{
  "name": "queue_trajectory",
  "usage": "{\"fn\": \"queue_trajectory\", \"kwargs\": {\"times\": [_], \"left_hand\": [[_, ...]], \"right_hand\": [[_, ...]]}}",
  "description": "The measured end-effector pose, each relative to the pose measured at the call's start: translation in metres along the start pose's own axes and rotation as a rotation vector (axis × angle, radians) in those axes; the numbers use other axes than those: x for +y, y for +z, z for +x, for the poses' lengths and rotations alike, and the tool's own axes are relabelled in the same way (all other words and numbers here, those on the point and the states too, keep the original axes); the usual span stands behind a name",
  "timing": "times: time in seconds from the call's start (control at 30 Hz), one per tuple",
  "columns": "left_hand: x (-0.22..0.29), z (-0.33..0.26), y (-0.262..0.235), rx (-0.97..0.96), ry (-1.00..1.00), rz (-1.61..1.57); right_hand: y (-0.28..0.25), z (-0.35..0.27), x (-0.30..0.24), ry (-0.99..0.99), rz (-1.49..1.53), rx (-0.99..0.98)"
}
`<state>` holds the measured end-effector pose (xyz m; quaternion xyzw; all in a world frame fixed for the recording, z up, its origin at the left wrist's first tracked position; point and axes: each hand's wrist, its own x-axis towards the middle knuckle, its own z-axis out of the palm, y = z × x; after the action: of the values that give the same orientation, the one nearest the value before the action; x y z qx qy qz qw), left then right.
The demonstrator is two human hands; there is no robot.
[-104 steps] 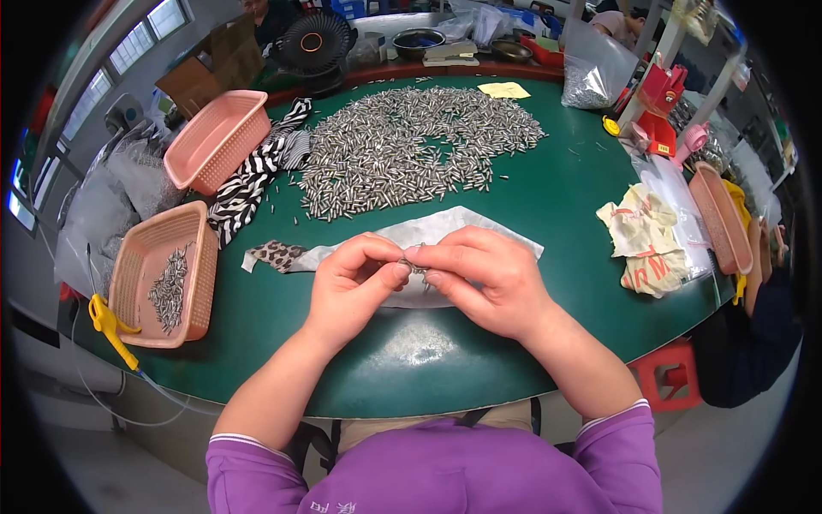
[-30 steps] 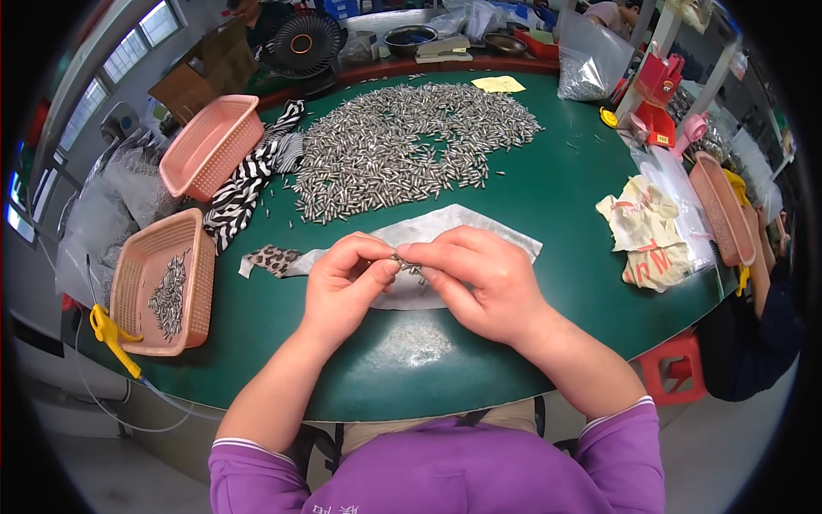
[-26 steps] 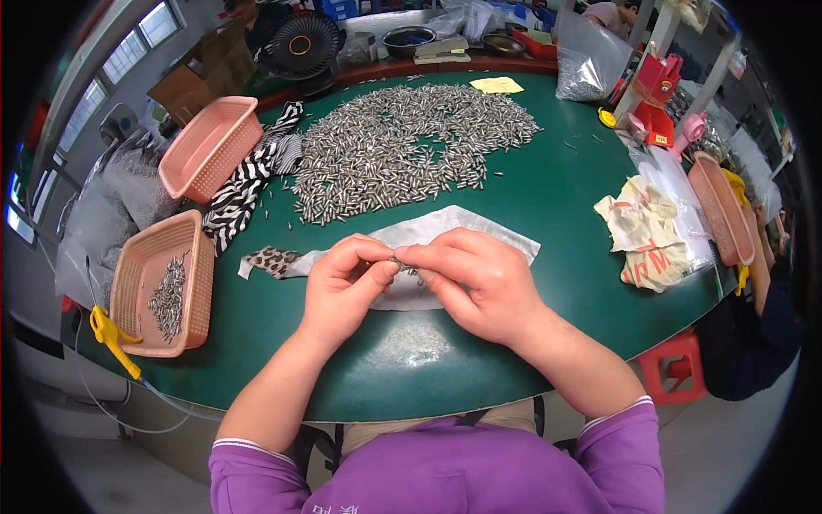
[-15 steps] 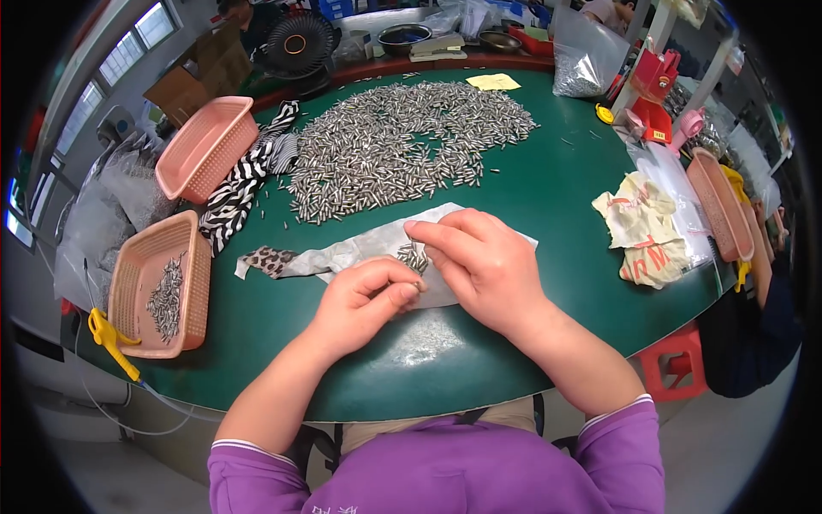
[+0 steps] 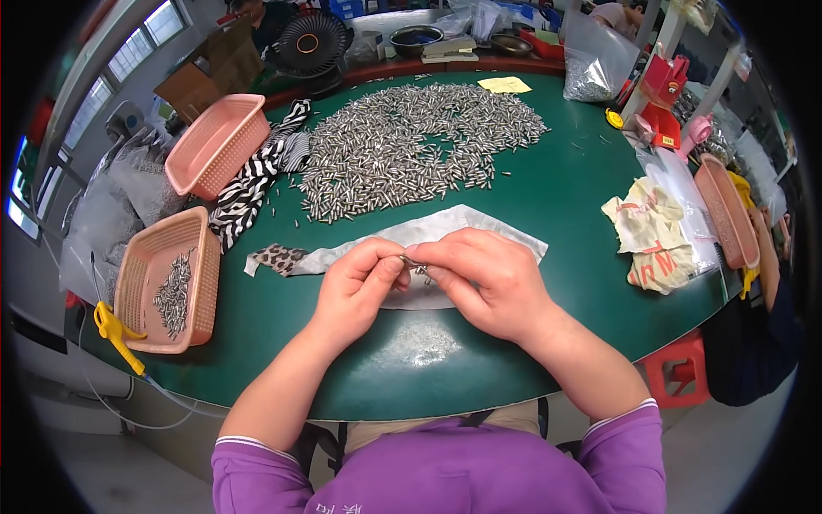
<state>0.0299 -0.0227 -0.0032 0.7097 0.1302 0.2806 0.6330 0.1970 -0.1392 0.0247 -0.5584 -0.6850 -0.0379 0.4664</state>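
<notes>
In the head view, your left hand [image 5: 358, 278] has its grip pinched on a small, dark metal piece [image 5: 405, 259], over the pale grey cloth [image 5: 437, 225] on the green table [image 5: 582, 206]. Your right hand [image 5: 497, 278] meets it there; I cannot tell whether that grip holds the piece or only touches it. An uneven squeeze could shoot it out among the loose silver metal pieces [image 5: 420, 271] beneath; a dragging wrist could tug the cloth and scatter those.

Bright windows [image 5: 129, 56] upper left; red stool [image 5: 685, 349] right.
</notes>
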Motion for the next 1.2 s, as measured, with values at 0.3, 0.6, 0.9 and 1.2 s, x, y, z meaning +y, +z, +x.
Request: {"fn": "queue_trajectory", "kwargs": {"times": [0.3, 0.6, 0.9, 1.2], "left_hand": [[0.001, -0.001, 0.0, 0.013, -0.019, 0.069], [0.001, 0.0, 0.0, -0.008, -0.018, 0.015], [-0.001, 0.001, -0.002, 0.019, 0.061, 0.081], [-0.001, -0.004, 0.006, -0.127, -0.032, 0.113]], "right_hand": [[-0.003, 0.0, -0.003, -0.016, -0.091, -0.062], [-0.003, 0.002, -0.003, 0.064, -0.016, 0.022], [-0.001, 0.0, -0.003, 0.037, 0.05, -0.018], [-0.004, 0.002, 0.0, -0.057, -0.204, -0.035]]}}
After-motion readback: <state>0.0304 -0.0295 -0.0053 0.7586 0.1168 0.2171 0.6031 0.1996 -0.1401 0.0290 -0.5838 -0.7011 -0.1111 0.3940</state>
